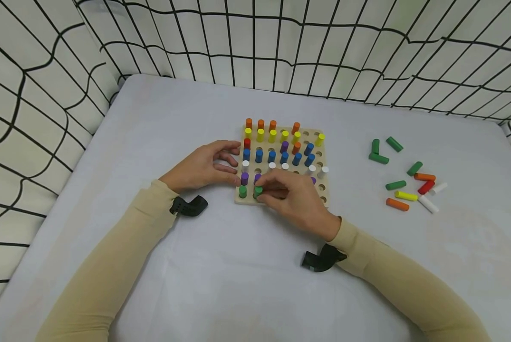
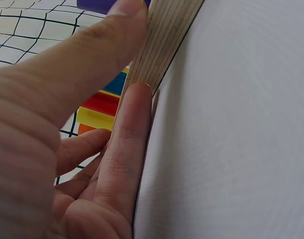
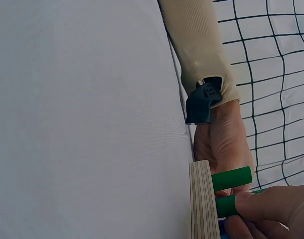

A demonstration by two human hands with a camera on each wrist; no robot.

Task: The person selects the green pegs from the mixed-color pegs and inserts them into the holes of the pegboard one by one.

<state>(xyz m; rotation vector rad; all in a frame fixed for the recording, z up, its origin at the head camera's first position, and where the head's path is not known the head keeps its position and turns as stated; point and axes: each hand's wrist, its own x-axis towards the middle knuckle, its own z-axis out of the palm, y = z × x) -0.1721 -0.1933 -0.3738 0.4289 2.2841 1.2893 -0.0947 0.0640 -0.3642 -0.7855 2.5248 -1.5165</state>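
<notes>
A square wooden pegboard [image 1: 247, 202] lies on the table with rows of coloured pegs standing in its holes. My right hand [image 1: 298, 199] pinches a green peg [image 1: 257, 191] between thumb and fingers at the second hole of the nearest row. Beside it, a second green peg [image 1: 243, 192] stands in the corner hole; in the right wrist view this peg [image 3: 232, 177] is upright from the board. My left hand [image 2: 124, 144] rests against the board's left side, fingers extended and thumb near a purple peg [image 1: 244, 178]. The right hand covers part of the purple row.
Loose pegs lie scattered on the table to the right: several green ones, such as one green peg [image 1: 394, 144], plus orange, a red [image 1: 426, 186], a yellow [image 1: 406, 195] and white. A black wire grid [image 1: 255, 61] stands behind the table and along the left.
</notes>
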